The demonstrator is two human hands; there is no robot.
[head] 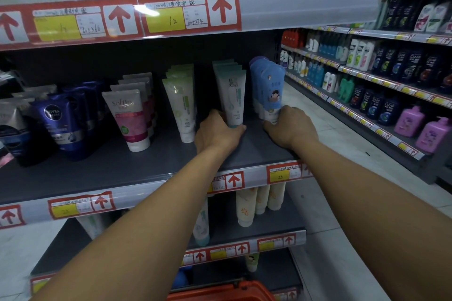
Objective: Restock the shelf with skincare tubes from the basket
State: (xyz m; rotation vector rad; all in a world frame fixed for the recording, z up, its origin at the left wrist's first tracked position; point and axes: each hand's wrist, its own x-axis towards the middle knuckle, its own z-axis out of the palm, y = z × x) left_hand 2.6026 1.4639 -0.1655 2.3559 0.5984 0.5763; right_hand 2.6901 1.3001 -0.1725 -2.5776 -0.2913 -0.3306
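Two hands [217, 133], one orange basket [220, 293]

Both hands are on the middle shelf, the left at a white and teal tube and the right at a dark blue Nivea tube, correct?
Not quite. In the head view the right hand is at the light blue tube, not the Nivea one; the left hand is at the white and teal tube.

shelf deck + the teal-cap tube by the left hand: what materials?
Shelf deck: looks like painted metal, matte dark grey, flat thin sheet with only faint sheen. Teal-cap tube: likely soft plastic, white and semi-gloss, crimped flat at the top end. Left hand touches its base.
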